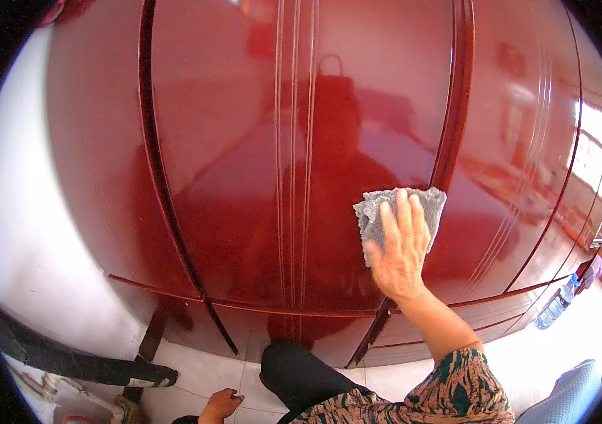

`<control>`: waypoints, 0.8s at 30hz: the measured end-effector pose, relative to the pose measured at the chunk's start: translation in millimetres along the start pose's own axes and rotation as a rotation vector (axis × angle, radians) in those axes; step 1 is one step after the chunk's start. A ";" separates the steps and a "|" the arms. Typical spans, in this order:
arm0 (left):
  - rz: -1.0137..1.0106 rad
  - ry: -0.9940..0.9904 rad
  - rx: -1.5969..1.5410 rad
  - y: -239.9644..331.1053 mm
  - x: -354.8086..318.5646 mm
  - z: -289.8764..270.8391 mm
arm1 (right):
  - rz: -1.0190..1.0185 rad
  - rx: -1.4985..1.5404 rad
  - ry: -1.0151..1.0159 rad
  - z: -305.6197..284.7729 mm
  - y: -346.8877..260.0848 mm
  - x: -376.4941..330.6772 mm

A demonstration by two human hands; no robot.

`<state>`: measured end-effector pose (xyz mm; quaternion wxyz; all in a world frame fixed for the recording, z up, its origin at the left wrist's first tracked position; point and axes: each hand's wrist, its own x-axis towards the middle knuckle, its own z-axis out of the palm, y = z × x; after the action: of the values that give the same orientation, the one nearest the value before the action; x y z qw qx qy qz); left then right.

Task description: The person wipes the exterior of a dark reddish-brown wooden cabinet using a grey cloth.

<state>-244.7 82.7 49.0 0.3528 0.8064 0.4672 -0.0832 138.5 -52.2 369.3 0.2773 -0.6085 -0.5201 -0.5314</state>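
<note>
My right hand (401, 251) lies with stretched fingers over a folded grey cloth (373, 214), holding it against a glossy dark red wardrobe (230, 177). The cloth sits at the lower right of the middle door, beside the raised dark strip (453, 120) at its edge. Its near corner is hidden beneath my palm. Low down, my left hand (221, 405) hangs apart from the wardrobe, left of my dark-trousered knee (304, 371). Its fingers are loosely bent and slightly apart, with nothing seen in them.
A white wall (39, 233) borders the wardrobe on the left, with a black bar-like piece (82, 357) low beside it. On the pale tiled floor (202, 371) at right stands a clear plastic bottle (557, 304) with a blue cap. Something blue and textured (569, 396) is at lower right.
</note>
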 end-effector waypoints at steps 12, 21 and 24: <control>0.053 0.007 0.012 -19.5 9.4 11.8 | -0.663 0.103 -0.562 17.0 -18.9 -73.8; 0.096 0.065 0.035 -17.0 10.4 10.2 | -0.173 -0.248 0.301 -22.9 31.3 176.4; 0.116 0.064 0.019 -16.7 12.1 13.1 | -0.116 -0.284 0.397 -17.8 31.0 197.4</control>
<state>-249.0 87.9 25.5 0.3342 0.8378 0.4298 -0.0411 140.0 -10.8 565.6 0.2549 -0.4942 -0.4093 -0.7233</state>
